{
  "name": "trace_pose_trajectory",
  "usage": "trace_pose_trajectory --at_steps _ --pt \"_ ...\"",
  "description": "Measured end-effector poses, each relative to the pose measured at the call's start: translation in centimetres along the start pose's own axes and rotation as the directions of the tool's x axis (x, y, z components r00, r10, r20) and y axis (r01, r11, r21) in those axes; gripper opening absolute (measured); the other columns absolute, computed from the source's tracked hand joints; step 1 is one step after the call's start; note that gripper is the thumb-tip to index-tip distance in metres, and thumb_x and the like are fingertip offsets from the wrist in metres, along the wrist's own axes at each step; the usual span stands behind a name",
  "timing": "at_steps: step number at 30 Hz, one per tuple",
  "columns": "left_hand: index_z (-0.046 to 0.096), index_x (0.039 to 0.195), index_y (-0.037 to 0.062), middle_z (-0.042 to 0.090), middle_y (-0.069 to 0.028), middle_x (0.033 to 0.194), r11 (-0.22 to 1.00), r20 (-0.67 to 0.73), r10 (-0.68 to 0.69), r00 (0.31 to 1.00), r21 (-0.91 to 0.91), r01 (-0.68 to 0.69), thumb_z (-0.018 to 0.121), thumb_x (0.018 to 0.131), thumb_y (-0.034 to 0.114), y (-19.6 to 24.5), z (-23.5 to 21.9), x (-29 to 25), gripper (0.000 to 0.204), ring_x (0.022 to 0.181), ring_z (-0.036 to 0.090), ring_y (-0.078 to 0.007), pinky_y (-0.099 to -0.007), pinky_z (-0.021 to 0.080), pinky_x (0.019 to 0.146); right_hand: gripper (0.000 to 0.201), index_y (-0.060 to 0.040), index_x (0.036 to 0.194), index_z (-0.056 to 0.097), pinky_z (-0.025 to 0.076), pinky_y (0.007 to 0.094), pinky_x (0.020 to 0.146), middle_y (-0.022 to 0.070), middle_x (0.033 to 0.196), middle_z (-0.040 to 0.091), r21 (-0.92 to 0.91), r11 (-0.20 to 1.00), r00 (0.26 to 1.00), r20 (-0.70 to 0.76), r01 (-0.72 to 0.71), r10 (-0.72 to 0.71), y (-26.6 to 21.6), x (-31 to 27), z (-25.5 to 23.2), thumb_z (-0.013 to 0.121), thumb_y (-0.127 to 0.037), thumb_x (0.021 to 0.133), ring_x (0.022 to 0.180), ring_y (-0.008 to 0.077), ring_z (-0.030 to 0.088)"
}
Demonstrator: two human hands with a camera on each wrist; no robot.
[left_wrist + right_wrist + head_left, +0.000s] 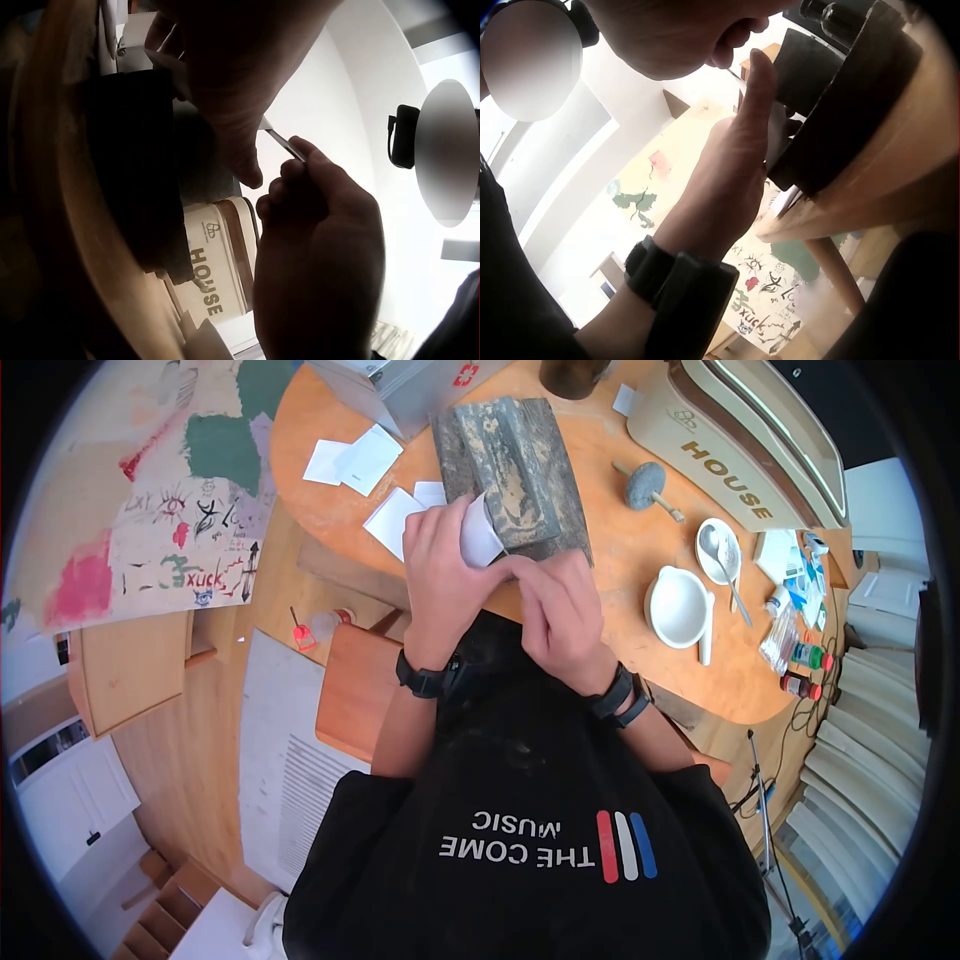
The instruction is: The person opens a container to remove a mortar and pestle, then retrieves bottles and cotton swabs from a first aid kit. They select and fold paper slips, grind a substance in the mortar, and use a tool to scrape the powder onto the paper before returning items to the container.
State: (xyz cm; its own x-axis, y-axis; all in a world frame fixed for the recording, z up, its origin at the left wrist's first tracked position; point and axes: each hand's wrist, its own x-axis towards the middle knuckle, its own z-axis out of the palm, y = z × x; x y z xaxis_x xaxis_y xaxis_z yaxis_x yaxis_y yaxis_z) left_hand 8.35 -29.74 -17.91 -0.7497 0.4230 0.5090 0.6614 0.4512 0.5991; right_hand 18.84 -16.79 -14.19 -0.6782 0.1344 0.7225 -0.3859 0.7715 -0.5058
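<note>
My left hand [437, 570] holds a curved sheet of white paper [480, 536] at the near end of a weathered grey-brown block [520, 470]. Close beside it, my right hand [565, 615] pinches a slim, shiny metal tool [288, 145] between thumb and fingers. In the left wrist view the tool's far end reaches the left thumb and a bit of white paper; its exact kind is hidden by the fingers. The right wrist view shows the left thumb [759, 82] extended along the paper.
White paper slips [368, 460] lie left of the block, near a metal box [400, 390]. On the right are a stone wheel with a handle [645, 487], a white mortar [675, 610] with a pestle [706, 630], a white dish with a spoon [716, 550], and a cream case [730, 450].
</note>
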Motion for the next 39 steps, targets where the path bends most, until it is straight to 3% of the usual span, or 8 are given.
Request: trace_pose_trajectory --at_steps 6,9,13,18,21,30,34,39 --pt "0.063 0.123 0.0006 0.064 -0.0126 0.106 1.0 0.011 -0.001 1.0 -0.009 0.001 0.097 0.054 0.044 0.6 -0.6 0.2 0.088 0.099 0.055 -0.0348 -0.0443 0.047 0.089 0.034 0.004 0.109 0.068 0.048 0.0389 0.069 0.0142 0.088 0.061 -0.125 0.992 0.999 0.023 -0.021 0.024 1.3 1.3 -1.9 0.071 0.011 0.076 0.078 0.0325 0.058" --pt "0.064 0.122 0.0004 0.064 -0.0123 0.106 1.0 0.015 0.016 1.0 0.014 -0.016 0.096 0.054 0.048 0.6 -0.6 0.1 0.089 0.099 0.055 -0.0343 -0.0438 0.047 0.089 0.031 0.0013 0.107 0.068 0.048 0.0396 0.069 0.012 0.086 0.059 -0.187 0.969 0.979 0.159 0.16 -0.131 4.4 5.8 -1.9 0.072 0.006 0.077 0.081 0.0323 0.058" --pt "0.064 0.127 0.0001 0.066 -0.0138 0.112 0.998 0.05 -0.059 0.997 -0.012 0.06 0.096 0.058 0.039 1.1 -1.1 0.3 0.085 0.106 0.055 -0.036 -0.0452 0.047 0.094 0.022 0.0009 0.096 0.07 0.05 0.0423 0.072 0.0122 0.084 0.058 0.056 0.998 0.873 0.485 0.02 -0.044 2.7 7.6 -4.8 0.073 0.002 0.075 0.083 0.0324 0.058" --pt "0.064 0.127 0.0008 0.066 -0.0138 0.112 0.997 0.028 -0.066 0.997 -0.037 0.067 0.095 0.058 0.041 1.3 -1.0 0.3 0.086 0.106 0.056 -0.0359 -0.0448 0.047 0.095 0.016 0.0016 0.092 0.068 0.05 0.0431 0.071 0.0134 0.08 0.054 -0.07 0.971 0.932 0.305 0.228 -0.197 5.1 10.7 -2.8 0.072 0.002 0.076 0.081 0.0321 0.056" --pt "0.064 0.126 0.0007 0.066 -0.0137 0.111 0.997 0.029 -0.063 0.998 -0.033 0.064 0.095 0.057 0.043 1.4 -1.2 0.4 0.087 0.106 0.056 -0.0359 -0.0448 0.046 0.095 0.019 0.0017 0.092 0.068 0.05 0.0418 0.07 0.0132 0.08 0.054 -0.06 0.944 0.855 0.446 0.325 -0.266 7.0 10.8 -2.3 0.072 0.002 0.074 0.08 0.0314 0.056" --pt "0.064 0.126 0.0012 0.066 -0.0131 0.111 0.998 0.011 -0.049 0.999 -0.032 0.05 0.095 0.057 0.045 1.2 -1.2 0.2 0.087 0.104 0.056 -0.0358 -0.0453 0.046 0.095 0.02 0.0025 0.1 0.073 0.047 0.0394 0.065 0.0118 0.08 0.058 0.069 0.975 0.846 0.486 0.213 -0.219 6.2 10.8 -2.8 0.074 0.003 0.08 0.076 0.0299 0.056" --pt "0.064 0.126 0.0017 0.066 -0.0128 0.11 0.998 0.005 -0.053 0.999 -0.036 0.053 0.094 0.057 0.046 0.9 -1.3 0.2 0.087 0.104 0.056 -0.0356 -0.0451 0.046 0.095 0.019 -0.0002 0.098 0.072 0.048 0.0403 0.07 0.0126 0.082 0.059 0.026 0.972 0.933 0.274 0.235 -0.233 4.9 11.3 -2.0 0.073 0.001 0.079 0.08 0.0333 0.055" --pt "0.064 0.126 0.0017 0.066 -0.0132 0.109 0.997 0.008 -0.064 0.998 -0.032 0.065 0.094 0.057 0.046 1.1 -1.8 0.3 0.087 0.104 0.056 -0.0355 -0.0452 0.045 0.094 0.025 0.0015 0.102 0.072 0.05 0.0391 0.072 0.0109 0.085 0.061 0.022 0.973 0.887 0.405 0.231 -0.22 6.7 11.5 -2.7 0.075 0.003 0.077 0.083 0.0314 0.058"
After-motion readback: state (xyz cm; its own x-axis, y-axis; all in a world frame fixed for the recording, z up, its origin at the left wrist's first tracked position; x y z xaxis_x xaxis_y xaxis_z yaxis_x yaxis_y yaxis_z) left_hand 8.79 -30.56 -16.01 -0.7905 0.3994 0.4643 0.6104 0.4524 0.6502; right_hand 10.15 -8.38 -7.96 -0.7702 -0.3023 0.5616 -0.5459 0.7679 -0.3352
